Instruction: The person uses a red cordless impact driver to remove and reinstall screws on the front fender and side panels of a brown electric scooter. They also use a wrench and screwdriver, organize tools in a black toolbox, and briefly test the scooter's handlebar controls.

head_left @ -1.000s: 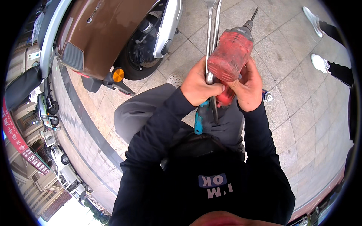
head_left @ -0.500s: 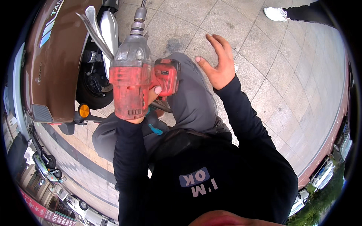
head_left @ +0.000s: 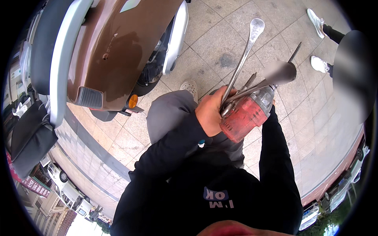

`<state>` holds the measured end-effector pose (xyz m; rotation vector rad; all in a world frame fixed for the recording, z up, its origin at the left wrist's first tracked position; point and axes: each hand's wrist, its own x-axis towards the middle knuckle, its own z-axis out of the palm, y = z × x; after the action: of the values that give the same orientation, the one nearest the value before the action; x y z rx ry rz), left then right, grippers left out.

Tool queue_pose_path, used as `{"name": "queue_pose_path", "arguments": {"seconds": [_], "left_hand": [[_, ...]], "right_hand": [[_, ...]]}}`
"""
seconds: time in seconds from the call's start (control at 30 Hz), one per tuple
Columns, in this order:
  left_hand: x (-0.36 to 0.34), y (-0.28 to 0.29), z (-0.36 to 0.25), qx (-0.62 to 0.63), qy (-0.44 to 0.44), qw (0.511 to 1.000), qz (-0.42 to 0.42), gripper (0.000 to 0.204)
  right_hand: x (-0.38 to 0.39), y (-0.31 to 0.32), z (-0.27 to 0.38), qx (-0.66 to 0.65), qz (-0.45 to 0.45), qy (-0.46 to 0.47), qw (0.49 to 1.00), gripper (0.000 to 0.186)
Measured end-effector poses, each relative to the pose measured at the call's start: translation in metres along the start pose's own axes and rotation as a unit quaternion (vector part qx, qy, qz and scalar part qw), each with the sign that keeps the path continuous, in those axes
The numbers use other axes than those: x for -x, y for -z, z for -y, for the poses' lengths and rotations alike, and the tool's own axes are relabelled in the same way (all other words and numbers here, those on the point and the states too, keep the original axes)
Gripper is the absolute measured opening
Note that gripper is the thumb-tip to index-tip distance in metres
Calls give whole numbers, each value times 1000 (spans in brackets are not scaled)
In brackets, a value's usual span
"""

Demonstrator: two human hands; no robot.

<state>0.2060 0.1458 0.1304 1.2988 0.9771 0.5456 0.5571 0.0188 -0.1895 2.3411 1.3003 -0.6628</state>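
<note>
My left hand is closed around a bunch of metal tools. Among them is a long spoon-ended tyre lever pointing up and away. A second, darker spoon-ended lever points right, its broad end blurred. Against this bunch lies a worn red and grey cordless impact wrench, tilted up to the right. Beyond the dark lever a thin spiral bit shows. My right hand is behind the wrench's front housing; only a sliver of skin shows, and its fingers are hidden.
A brown scooter with an orange reflector stands at the left. My knee is bent in front of me over the paving. At the far right a person's white shoes are on the ground. A blurred dark shape hangs nearby.
The wrench and levers have moved right and tilted rightward. My left hand now shows around the levers. My right hand, open and apart before, has come behind the wrench. The view has shifted.
</note>
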Motion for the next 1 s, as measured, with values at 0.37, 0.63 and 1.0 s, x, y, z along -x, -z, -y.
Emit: {"name": "queue_pose_path", "arguments": {"seconds": [0.37,0.63,1.0], "left_hand": [[-8,13,-261,-30,97,992,79,58],[-89,32,-491,-31,112,987,108,58],[-318,8,-652,-58,-58,997,5,56]], "right_hand": [[193,180,-36,-137,95,-5,986,48],[345,371,-129,-174,129,-209,953,56],[146,526,-206,-233,167,-280,916,63]]}}
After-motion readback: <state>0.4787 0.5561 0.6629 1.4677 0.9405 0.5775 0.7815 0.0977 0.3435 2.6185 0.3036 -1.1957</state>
